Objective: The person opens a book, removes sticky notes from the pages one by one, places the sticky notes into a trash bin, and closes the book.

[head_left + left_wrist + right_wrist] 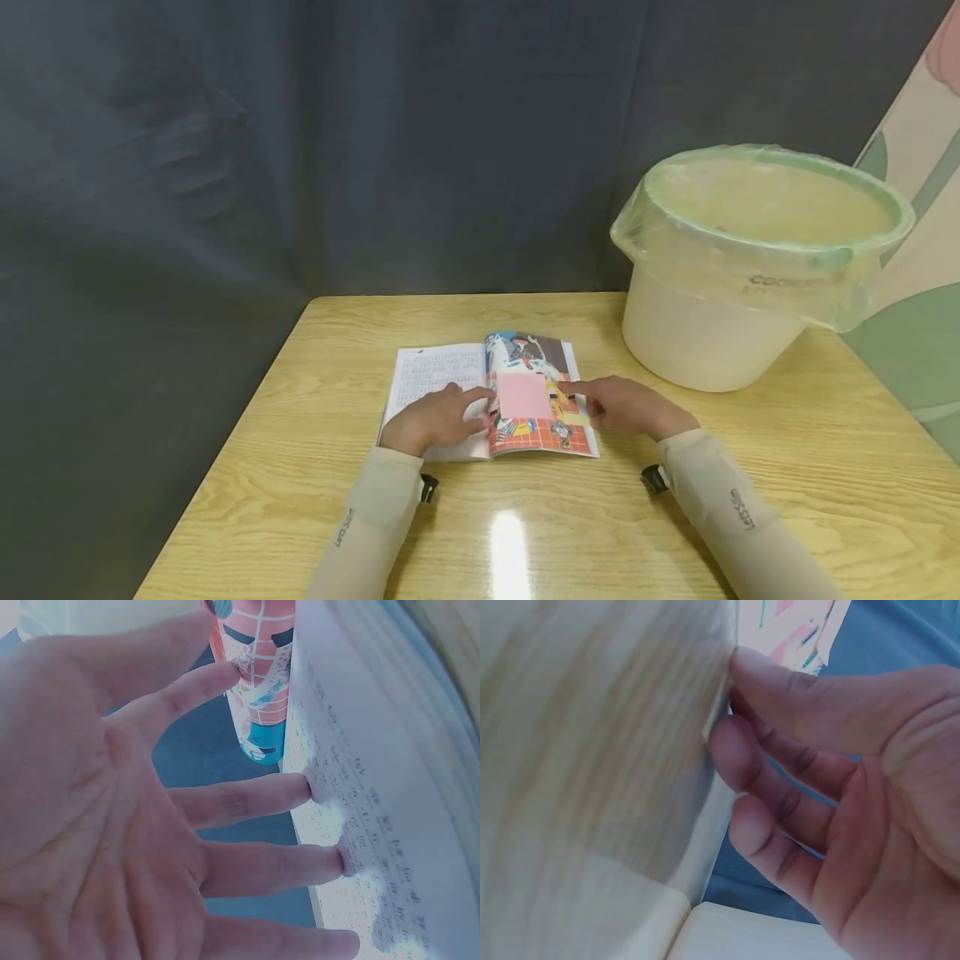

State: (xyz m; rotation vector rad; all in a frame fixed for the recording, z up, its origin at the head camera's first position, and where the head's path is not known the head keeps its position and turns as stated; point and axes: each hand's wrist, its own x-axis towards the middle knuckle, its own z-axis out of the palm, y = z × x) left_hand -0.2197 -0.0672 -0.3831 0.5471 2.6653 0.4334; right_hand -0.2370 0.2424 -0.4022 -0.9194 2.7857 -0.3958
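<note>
An open book (438, 367) lies on the table, printed text on its left page and a colourful picture on its right. A square pink sticky note (523, 396) covers the middle of the picture. My left hand (438, 417) spreads over the text page, its straight fingertips on the paper and one finger reaching toward the note's left side. From the right, my right hand (626, 406) points a straight index finger onto the picture page close to the note. In the right wrist view, its thumb (780, 686) and bent fingers are at the book's edge.
A large white bucket (697, 325), lined with a thin greenish plastic bag (757, 267), stands at the table's right back. The wooden table (300, 467) ends at the back against a dark curtain (465, 150). A painted wall (915, 317) rises at the right.
</note>
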